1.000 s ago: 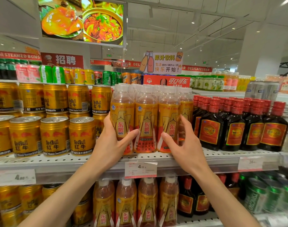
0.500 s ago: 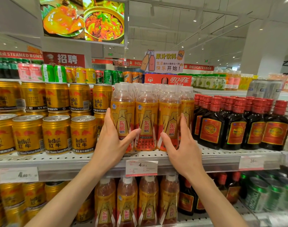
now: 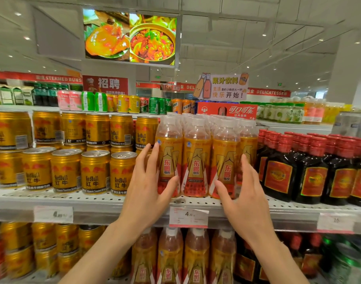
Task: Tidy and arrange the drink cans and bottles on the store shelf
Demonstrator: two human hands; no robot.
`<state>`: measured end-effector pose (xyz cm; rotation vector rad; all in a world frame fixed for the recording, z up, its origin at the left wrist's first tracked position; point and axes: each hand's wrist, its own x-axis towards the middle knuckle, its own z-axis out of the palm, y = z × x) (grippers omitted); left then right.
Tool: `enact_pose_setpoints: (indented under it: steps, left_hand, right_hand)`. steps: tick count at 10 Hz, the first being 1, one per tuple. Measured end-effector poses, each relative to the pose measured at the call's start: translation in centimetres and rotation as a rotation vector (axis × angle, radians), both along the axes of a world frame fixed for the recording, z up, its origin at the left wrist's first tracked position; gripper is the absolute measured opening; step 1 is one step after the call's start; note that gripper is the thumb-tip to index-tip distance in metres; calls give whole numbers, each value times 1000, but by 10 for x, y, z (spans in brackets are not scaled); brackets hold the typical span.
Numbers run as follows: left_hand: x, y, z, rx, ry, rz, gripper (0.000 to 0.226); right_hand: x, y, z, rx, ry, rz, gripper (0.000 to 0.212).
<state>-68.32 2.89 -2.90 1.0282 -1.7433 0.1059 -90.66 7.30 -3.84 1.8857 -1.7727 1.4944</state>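
Observation:
Three orange-labelled drink bottles (image 3: 196, 160) stand side by side at the front of the middle shelf (image 3: 105, 201), with more rows behind them. My left hand (image 3: 146, 189) is at the left bottle (image 3: 169, 158), fingers straight along its left side and thumb across its lower front. At the right bottle (image 3: 225, 160), my right hand (image 3: 244, 197) has its fingers spread beside the bottle and its thumb in front of the base. Both hands look loose and flank the row without gripping it.
Gold Red Bull cans (image 3: 95, 171) are stacked in two layers to the left. Dark bottles with red caps (image 3: 311, 169) fill the right. A price tag (image 3: 189, 216) hangs on the shelf edge. More bottles and cans sit on the shelf below (image 3: 196, 259) and along the top.
Both hands have loosened from the outer bottles; the fingers have straightened and spread, and the hands have drawn slightly back. The view has tilted up a little.

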Motion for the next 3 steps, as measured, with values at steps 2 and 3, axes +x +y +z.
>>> enact_pose_setpoints:
  steps: [2, 3]
  left_hand:
    - [11, 13, -1, -79, -122, -9, 70]
    - [22, 21, -7, -68, -149, -50, 64]
  right_hand:
    - [10, 15, 0, -39, 139, -84, 76]
    - [19, 28, -3, -86, 129, -98, 68]
